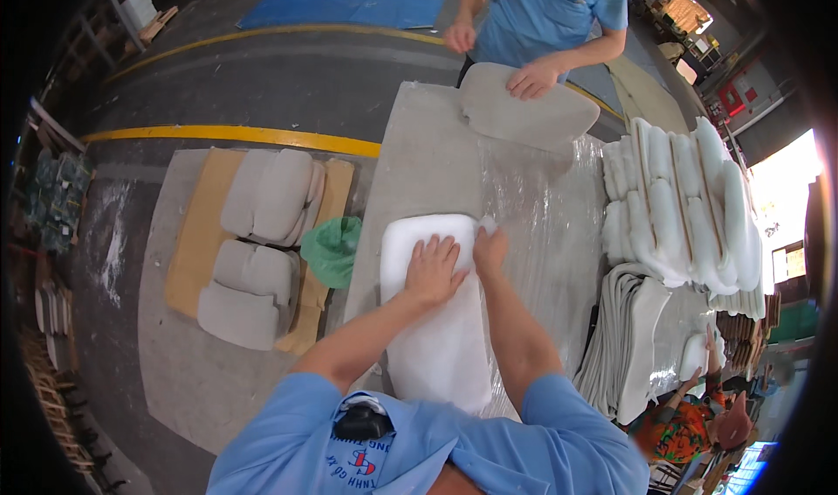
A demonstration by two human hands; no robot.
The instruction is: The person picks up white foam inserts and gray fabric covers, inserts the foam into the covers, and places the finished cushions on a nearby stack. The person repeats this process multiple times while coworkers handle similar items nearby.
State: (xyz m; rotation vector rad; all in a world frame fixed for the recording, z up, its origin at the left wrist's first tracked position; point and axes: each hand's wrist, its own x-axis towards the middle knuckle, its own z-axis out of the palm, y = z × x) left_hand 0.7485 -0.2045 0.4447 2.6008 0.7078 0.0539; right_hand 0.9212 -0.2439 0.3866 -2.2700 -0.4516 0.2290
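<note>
A long white cushion pad (436, 355) with rounded corners lies lengthwise in front of me on the table. My left hand (434, 272) rests flat on its upper part, fingers spread. At the pad's far right corner, my right hand (490, 249) is closed, with a bit of white wadding (486, 224) showing at its fingertips. Whether that wadding is joined to the pad, I cannot tell. Across the table, a person's hand (534, 79) lies on a grey cushion (515, 115).
The table (419, 154) is partly covered in clear plastic film. On the right are stacked white pads (672, 202) and folded grey covers (624, 342). Left of the table, grey cushions (262, 194) lie on cardboard beside a green bag (332, 252). Another person works at lower right.
</note>
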